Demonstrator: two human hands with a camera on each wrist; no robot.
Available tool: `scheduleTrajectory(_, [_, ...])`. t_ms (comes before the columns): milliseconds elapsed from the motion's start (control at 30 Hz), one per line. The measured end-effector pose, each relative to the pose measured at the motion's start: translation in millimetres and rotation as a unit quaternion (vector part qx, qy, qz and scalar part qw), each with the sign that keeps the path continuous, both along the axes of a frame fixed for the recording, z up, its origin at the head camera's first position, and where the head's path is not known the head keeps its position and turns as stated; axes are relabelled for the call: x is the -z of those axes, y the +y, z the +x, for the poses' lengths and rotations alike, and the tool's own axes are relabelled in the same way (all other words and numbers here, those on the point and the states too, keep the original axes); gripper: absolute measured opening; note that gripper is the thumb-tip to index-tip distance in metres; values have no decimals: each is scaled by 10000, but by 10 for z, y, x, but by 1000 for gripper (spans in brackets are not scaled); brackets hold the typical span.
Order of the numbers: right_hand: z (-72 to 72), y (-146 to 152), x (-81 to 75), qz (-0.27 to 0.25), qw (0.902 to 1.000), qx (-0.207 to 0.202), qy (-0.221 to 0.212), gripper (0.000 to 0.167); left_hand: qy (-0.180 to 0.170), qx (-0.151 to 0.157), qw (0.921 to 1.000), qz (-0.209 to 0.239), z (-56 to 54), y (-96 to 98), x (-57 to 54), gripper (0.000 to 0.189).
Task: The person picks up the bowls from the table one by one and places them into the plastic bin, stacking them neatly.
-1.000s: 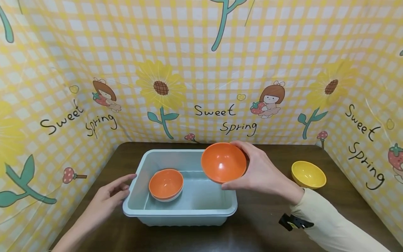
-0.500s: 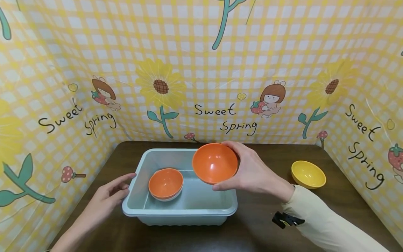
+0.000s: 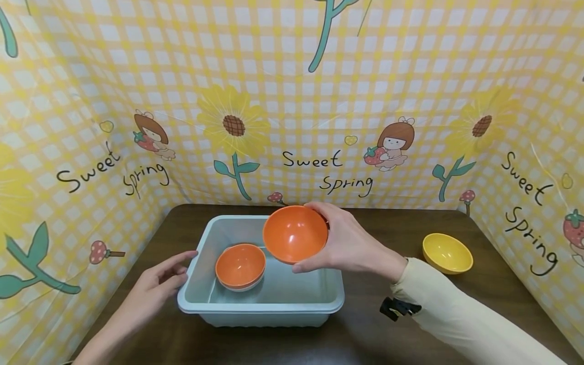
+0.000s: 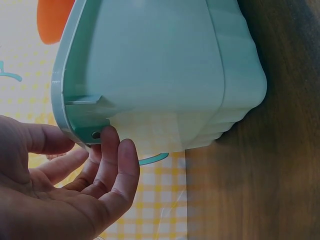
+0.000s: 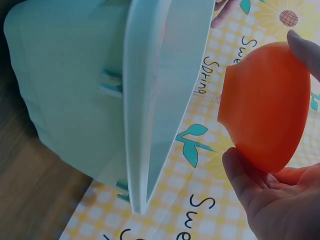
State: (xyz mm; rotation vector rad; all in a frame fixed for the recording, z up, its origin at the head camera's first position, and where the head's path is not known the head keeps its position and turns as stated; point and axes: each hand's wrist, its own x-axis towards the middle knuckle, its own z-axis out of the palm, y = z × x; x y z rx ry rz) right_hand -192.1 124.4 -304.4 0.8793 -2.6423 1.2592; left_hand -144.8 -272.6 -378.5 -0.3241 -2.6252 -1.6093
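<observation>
My right hand point(image 3: 349, 243) holds an orange bowl point(image 3: 295, 234) by its side, thumb and fingers on opposite sides. The bowl is raised over the right half of a light blue-green plastic tub point(image 3: 264, 307), its inside tipped toward the head camera. In the right wrist view the bowl's outer wall point(image 5: 270, 107) shows beside the tub's rim. A second orange bowl point(image 3: 240, 265) is stacked on a white one point(image 3: 244, 288) inside the tub at the left. My left hand point(image 3: 157, 284) grips the tub's left rim, with fingers point(image 4: 127, 165) curled at the rim's underside.
A yellow bowl point(image 3: 447, 253) stands on the dark wooden table point(image 3: 374, 314) at the right. Yellow checked cloth point(image 3: 292, 101) hangs behind the table and at both sides. A black clip point(image 3: 399, 307) hangs by the right sleeve.
My right hand has carried the orange bowl steadily to the left, nearer the stacked bowls. The left hand, the tub and the yellow bowl keep their places.
</observation>
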Motion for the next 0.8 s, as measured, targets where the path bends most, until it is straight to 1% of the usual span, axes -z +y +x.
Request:
scheduleTrajectory(167, [-22, -66, -19, 93, 9999, -94, 6, 96, 11, 15, 10000, 3, -2, -3, 5, 43])
scheduleTrajectory(400, [-88, -165, -10, 143, 9996, -259, 38, 94, 38, -1, 9999, -95, -1, -6, 6, 43])
scheduleTrajectory(533, [-126, -219, 13, 218, 9993, -285, -84, 93, 28, -9, 9999, -98, 1, -4, 4, 43])
scheduleTrajectory(800, [-183, -308, 42, 375, 9984, -265, -335, 97, 40, -21, 9999, -128, 1, 1, 2, 43])
